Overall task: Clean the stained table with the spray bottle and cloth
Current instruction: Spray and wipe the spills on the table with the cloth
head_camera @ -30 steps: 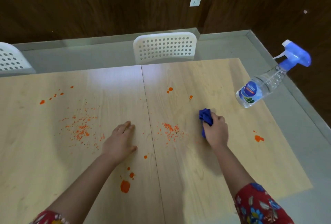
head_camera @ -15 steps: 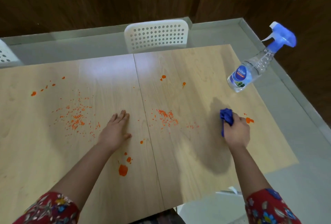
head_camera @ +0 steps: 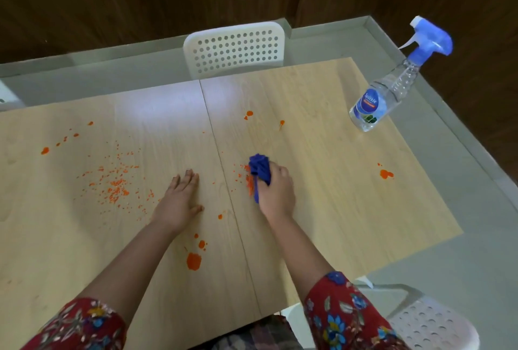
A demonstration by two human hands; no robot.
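A light wooden table carries orange stains and crumbs. My right hand grips a bunched blue cloth and presses it on the table, against a small heap of orange crumbs just right of the table's centre seam. My left hand lies flat on the table, palm down and fingers together, left of the seam. A clear spray bottle with a blue trigger head stands at the far right corner. A wide scatter of crumbs lies left, and a big orange blot sits near me.
Orange spots mark the far middle and the right side of the table. A white perforated chair stands behind the far edge. Another white chair is at my lower right. Grey floor surrounds the table, with dark wood walls behind.
My right hand swept the cloth right toward the stain on the right, then back left to the crumbs near the seam, pushing them into a heap. My left hand stayed flat.
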